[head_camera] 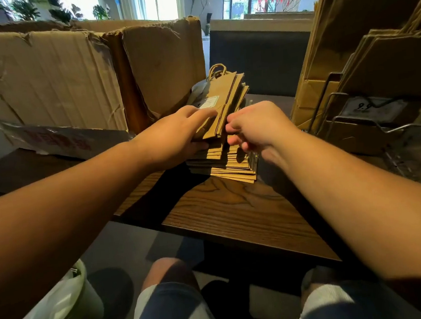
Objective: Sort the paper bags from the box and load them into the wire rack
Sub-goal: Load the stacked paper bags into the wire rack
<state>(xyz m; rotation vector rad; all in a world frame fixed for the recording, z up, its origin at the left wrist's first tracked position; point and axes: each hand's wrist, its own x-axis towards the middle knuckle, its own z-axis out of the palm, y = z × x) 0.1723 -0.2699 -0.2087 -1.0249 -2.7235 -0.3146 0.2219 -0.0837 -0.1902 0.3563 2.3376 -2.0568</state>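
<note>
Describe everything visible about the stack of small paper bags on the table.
The stack of small paper bags is brown kraft paper, folded flat, lying on the wooden table beside the cardboard box. Its upper bags are lifted and tilted, twisted-paper handles at the far end, one bearing a white label. The left hand grips them; the right hand pinches their near edges.

At mid-frame, the left hand [176, 134] grips the lifted top bags of a stack of paper bags [226, 157] on the wooden bench [235, 213], while the right hand [257, 126] pinches their near edges. A torn cardboard box [68, 80] fills the upper left; a wire rack [380, 122] holding larger bags stands at right.
</note>
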